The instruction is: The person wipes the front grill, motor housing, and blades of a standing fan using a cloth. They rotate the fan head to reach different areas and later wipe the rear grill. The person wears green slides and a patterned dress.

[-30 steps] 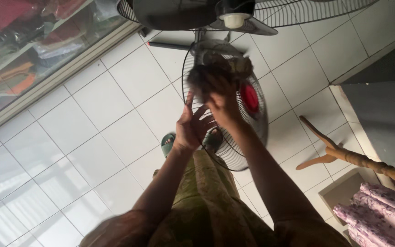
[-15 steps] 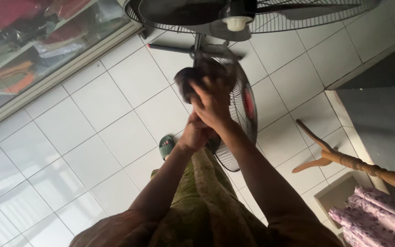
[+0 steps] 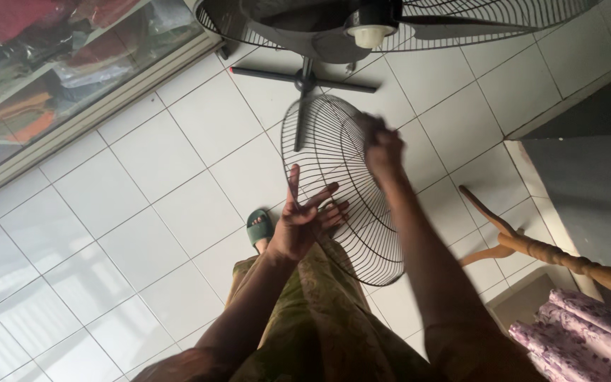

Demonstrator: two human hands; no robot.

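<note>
I hold a round black wire fan guard (image 3: 334, 184) upright over the white tiled floor, in front of my legs. My left hand (image 3: 304, 219) has its fingers spread and rests flat against the guard's near rim. My right hand (image 3: 385, 150) is blurred and reaches to the guard's far side, its fingers closed on what looks like a dark cloth (image 3: 372, 126). Just above stands the fan (image 3: 366, 28) with bare blades, a pale hub and the rear guard in place.
The fan's black cross base (image 3: 304, 75) lies on the tiles beyond the guard. A glass-fronted cabinet (image 3: 51, 78) with folded fabrics runs along the left. A turned wooden stand (image 3: 532, 240) and purple flowered cloth (image 3: 588, 318) are at the right. My green sandal (image 3: 259, 226) shows below.
The guard has turned to face me more, hiding its red centre badge. My right hand moved from the near top edge across to the far right side. My left fingers spread open again.
</note>
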